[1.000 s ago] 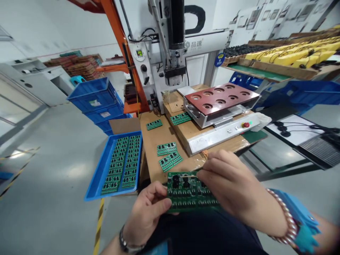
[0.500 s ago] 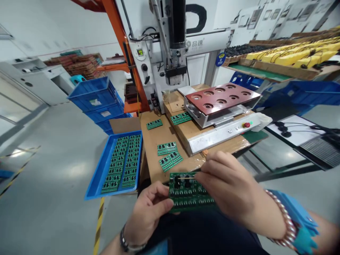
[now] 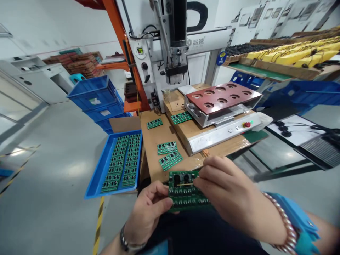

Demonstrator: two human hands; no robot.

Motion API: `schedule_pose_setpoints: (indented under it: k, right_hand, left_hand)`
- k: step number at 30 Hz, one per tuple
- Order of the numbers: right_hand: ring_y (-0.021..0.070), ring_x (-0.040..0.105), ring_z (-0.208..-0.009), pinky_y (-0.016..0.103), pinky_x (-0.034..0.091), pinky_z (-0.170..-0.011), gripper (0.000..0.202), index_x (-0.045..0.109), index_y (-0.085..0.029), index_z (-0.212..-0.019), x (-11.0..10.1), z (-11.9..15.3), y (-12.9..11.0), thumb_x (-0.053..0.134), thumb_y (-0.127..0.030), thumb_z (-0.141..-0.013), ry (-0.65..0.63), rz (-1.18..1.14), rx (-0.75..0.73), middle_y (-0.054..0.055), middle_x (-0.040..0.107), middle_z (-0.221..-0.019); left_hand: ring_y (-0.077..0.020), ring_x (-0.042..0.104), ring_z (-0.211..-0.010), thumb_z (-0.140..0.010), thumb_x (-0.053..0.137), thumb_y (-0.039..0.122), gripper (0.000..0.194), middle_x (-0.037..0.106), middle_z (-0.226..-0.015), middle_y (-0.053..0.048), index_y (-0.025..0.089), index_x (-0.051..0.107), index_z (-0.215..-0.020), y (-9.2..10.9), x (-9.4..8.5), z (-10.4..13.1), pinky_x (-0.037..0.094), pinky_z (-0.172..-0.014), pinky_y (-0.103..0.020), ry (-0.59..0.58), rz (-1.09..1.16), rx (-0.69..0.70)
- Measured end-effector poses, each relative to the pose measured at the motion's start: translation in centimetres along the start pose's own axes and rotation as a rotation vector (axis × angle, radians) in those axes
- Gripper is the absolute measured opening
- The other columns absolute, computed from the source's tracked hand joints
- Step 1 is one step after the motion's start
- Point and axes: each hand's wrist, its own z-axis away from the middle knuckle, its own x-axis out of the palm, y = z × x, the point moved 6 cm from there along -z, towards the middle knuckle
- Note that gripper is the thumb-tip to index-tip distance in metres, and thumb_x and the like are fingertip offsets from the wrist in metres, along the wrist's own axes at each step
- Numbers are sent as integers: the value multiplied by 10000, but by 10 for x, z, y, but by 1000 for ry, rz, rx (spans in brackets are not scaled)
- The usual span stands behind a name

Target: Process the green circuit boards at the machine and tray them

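My left hand grips the left edge of a green circuit board between thumb and fingers, low in front of my lap. Black round parts stand near the board's far edge, and rows of shiny small parts run across it. My right hand pinches a thin wooden stick, which points left over the board beside the black parts. Whether its tip touches the board, I cannot tell. Part of the board's right side is hidden behind my right hand. Two more circuit boards lie just beyond on the bench.
Left of the bench, a blue tray holds two columns of boards. A machine with a red-brown fixture plate and a red button stands ahead. Blue crates are stacked behind the tray. A workbench carries further boards.
The stick has moved slightly toward me and left its place across the black parts. My right hand has shifted a little with it. The left hand and board have hardly moved.
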Motion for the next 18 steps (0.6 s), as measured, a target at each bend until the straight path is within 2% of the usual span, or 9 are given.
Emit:
schedule_pose_setpoints:
  k: [9, 18]
  right_hand:
    - [176, 390, -803, 362, 352, -706, 188, 574, -113, -888, 5, 2, 1, 386, -121, -882, -16, 7, -11, 55, 499, -805]
    - [149, 343, -734, 328, 325, -655, 216, 587, -103, -866, -3, 0, 5, 373, -93, -883, 42, -8, 22, 48, 491, -768]
  left_hand:
    - [-123, 573, -560, -585, 800, 204, 226, 601, -636, 23, 170, 589, -661, -1, -1, 1, 508, -526, -250, 24, -4, -10]
    - [-115, 563, -562, -599, 790, 199, 225, 597, -634, 26, 165, 580, -672, -6, -4, 3, 504, -542, -248, 15, -33, -13]
